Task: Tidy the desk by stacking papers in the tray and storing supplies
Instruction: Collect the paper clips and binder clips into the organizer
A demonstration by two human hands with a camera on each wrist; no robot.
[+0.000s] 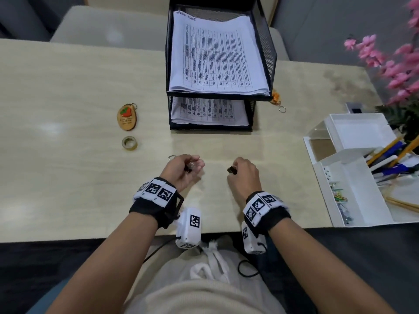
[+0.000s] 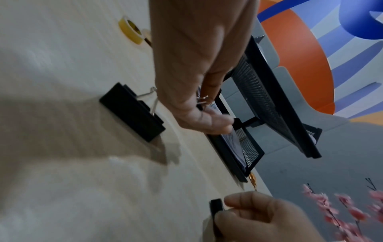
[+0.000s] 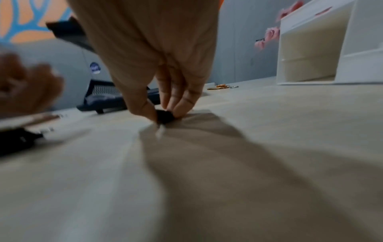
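I saw a pale wood-grain desk (image 1: 68, 87) filling most of the head view, w/ a grey chair back (image 1: 108, 26) beyond its far edge, upper left. Left of centre lay a wooden keychain (image 1: 127, 117) w/ a strawberry on it, and just below it a tape roll (image 1: 129, 143). Top centre stood a black mesh tray (image 1: 265, 48), two tiers, printed papers (image 1: 217, 55) stacked in both. An orange keychain (image 1: 277, 98) sat by its right front corner. Far right: white organizer (image 1: 353, 177) w/ pens and clips in its compartments, pink flowers (image 1: 390, 64) above it.

My left hand (image 1: 183, 169), lower centre, was turned palm up, fingers curled round a black binder clip (image 1: 188, 169) by its wire handles; left wrist cam showed the clip body hanging near the desk. My right hand (image 1: 243, 175), just to its right, was knuckles up, thumb and fingertips pinched on a second binder clip (image 1: 232, 170), low at the desk surface. Hands were near each other, not touching.
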